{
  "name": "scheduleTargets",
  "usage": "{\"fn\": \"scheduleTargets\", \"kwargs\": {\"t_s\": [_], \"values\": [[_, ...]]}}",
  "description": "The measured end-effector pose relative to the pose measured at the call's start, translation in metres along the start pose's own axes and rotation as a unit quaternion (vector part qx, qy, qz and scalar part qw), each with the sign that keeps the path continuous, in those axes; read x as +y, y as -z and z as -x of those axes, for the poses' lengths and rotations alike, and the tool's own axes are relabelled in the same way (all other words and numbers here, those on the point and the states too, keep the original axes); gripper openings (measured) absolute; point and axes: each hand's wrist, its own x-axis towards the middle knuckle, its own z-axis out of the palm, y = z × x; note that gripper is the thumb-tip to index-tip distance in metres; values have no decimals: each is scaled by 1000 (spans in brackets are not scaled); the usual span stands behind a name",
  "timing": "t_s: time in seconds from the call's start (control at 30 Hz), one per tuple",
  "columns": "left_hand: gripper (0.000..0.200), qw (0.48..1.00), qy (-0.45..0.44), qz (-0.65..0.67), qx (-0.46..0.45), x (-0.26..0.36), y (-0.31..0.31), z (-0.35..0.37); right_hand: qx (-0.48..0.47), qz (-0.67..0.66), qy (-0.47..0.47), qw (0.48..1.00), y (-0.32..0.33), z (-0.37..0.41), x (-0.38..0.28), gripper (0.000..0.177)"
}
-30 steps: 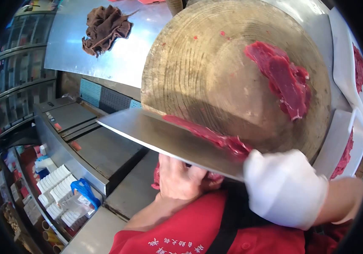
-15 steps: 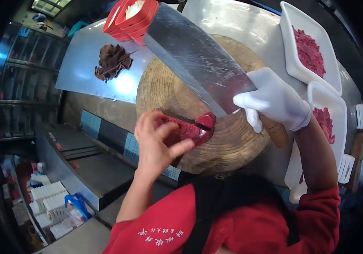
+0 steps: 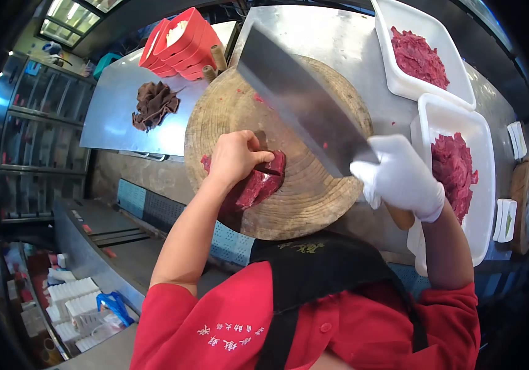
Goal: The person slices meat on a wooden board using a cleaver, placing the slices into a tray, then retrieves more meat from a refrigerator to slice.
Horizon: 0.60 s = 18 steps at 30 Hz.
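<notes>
My left hand point(image 3: 236, 157) is bare and rests on the red meat point(image 3: 258, 187), its fingers curled and pinching a piece at the far end. The meat lies on the left part of the round wooden chopping block point(image 3: 313, 206), with a cut across it. My right hand point(image 3: 400, 176), in a white glove, grips a large cleaver point(image 3: 304, 102) by its wooden handle. The blade is raised over the block, blurred, and points to the upper left, apart from the meat. Small red scraps lie on the block near the blade.
Two white trays point(image 3: 421, 154) of sliced red meat stand at the right. Red baskets point(image 3: 181, 46) are stacked behind the block at the left, near a crumpled brown cloth point(image 3: 154, 106). White towels point(image 3: 506, 220) lie at the far right edge.
My left hand has moved from the meat's near side onto its far end, and its spread fingers have closed. The meat is turned and further left. The cleaver blade has shifted and is now blurred.
</notes>
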Motion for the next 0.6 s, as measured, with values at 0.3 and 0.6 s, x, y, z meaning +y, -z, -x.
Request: {"fn": "scheduleTargets", "kwargs": {"t_s": [0.3, 0.6], "values": [[25, 953, -166, 11, 252, 8, -10, 88, -184, 386, 140, 893, -25, 10, 5, 10], [31, 938, -214, 39, 271, 10, -29, 83, -114, 318, 297, 893, -76, -39, -6, 16]]}}
